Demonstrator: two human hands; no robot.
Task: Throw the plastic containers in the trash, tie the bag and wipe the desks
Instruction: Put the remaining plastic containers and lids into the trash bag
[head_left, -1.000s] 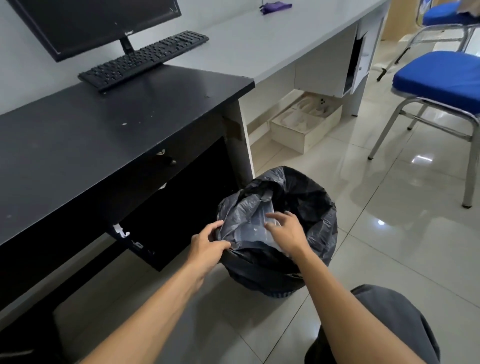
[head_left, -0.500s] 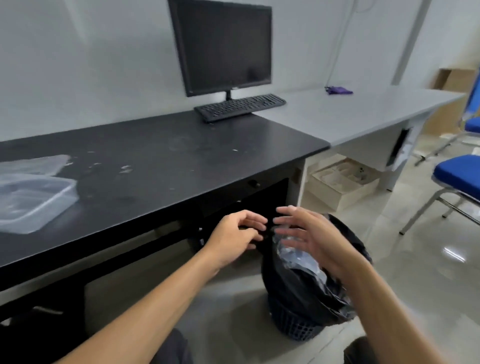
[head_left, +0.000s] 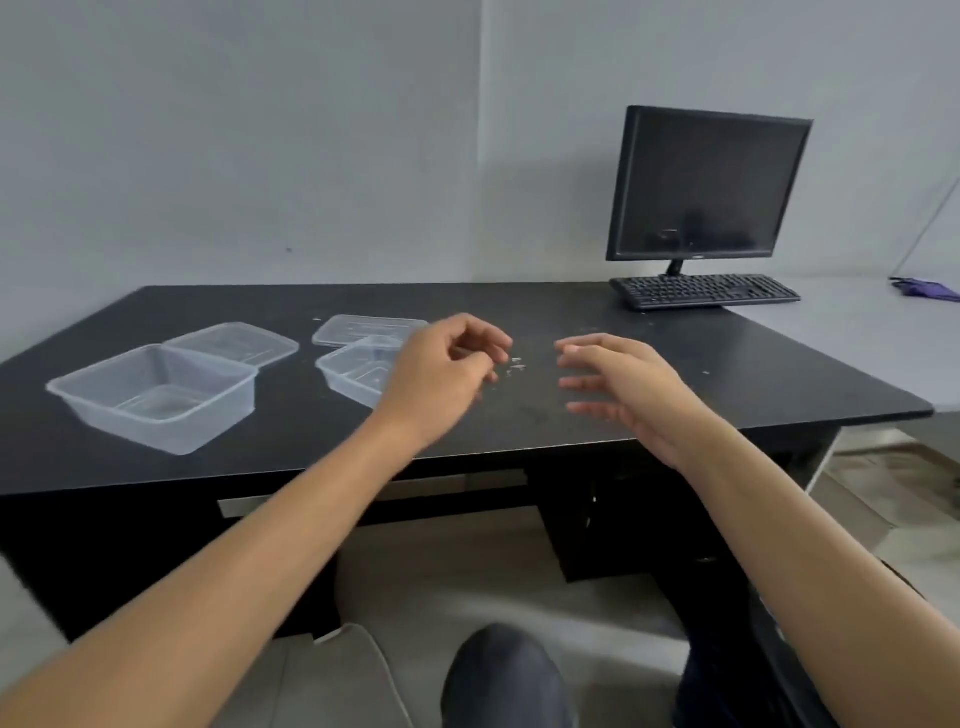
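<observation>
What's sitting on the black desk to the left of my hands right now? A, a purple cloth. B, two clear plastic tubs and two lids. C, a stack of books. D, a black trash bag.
B: on the black desk a large tub and a small tub stand open, with the left lid and the right lid lying flat just behind them.

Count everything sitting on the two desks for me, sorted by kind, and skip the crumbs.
Plastic containers: 2
Lids: 2
Monitor: 1
Keyboard: 1
Purple cloth: 1
Total: 7
</observation>
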